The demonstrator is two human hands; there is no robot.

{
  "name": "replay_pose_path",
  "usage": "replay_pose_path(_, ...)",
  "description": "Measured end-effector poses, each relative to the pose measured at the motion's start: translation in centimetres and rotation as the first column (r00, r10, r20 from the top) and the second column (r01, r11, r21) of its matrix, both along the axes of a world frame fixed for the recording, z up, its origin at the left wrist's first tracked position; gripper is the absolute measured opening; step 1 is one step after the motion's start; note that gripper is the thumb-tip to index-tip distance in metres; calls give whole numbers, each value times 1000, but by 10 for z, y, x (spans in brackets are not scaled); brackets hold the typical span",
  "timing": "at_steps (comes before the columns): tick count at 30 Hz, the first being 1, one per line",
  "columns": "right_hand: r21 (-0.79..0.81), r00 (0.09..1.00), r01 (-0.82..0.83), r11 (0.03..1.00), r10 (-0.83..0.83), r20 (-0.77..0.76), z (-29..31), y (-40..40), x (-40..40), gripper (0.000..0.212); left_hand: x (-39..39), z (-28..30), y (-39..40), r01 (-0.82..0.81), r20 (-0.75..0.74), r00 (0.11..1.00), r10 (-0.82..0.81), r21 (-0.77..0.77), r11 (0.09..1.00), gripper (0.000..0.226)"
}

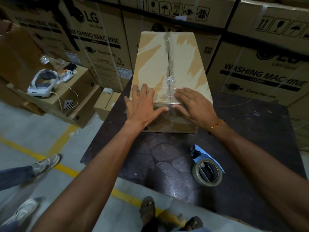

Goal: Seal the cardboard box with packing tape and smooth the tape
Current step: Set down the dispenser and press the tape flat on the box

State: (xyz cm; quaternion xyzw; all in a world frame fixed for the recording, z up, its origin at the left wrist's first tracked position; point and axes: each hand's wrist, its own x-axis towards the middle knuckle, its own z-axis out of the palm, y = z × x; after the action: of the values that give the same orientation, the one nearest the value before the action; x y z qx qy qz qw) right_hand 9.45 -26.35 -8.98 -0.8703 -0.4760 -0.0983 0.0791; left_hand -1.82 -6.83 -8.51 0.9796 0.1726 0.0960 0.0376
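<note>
A worn cardboard box (150, 64) stands on a dark table (250, 128), its two top flaps meeting along a centre seam. Clear packing tape (170, 81) lies crinkled over the near end of the seam and folds down the front face. My left hand (142, 106) lies flat with fingers spread over the box's near left top edge, thumb on the front face. On the near right edge rests my right hand (194, 104), also flat, fingertips at the tape. A blue tape dispenser with a roll (207, 171) lies on the table near me, to the right.
Large washing-machine cartons (260, 72) are stacked behind and to both sides. A white headset with a cable (42, 84) sits on a low carton at the left. Another person's shoes (45, 164) stand on the grey floor with yellow lines; my sandalled feet (148, 208) are below.
</note>
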Motion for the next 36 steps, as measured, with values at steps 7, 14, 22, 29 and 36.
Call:
replay_pose_path(7, -50, 981, 45, 998, -35, 191, -15, 3, -4, 57, -3, -14, 4, 17, 7, 1000, -18, 140, 990, 85)
replay_pose_path(14, -132, 985, 11, 991, 12, 172, -9, -5, -2, 66, -2, -16, 2, 7, 35, 999, -10, 66, 998, 96)
replay_pose_path(22, -123, 999, -35, 992, 36, 3, -2, -4, 3, 62, -1, -12, 9, 59, -28, 998, -56, 118, 991, 78)
replay_pose_path(29, 189, 997, 34, 981, -22, -68, -6, -67, -47, 44, -33, -4, -29, 54, 214, 975, -61, 37, 998, 53)
replay_pose_path(36, 109, 811, 417, 902, -315, -493, -93, -170, -82, 32, -72, -90, -143, 31, -120, 987, -102, -489, 872, 36)
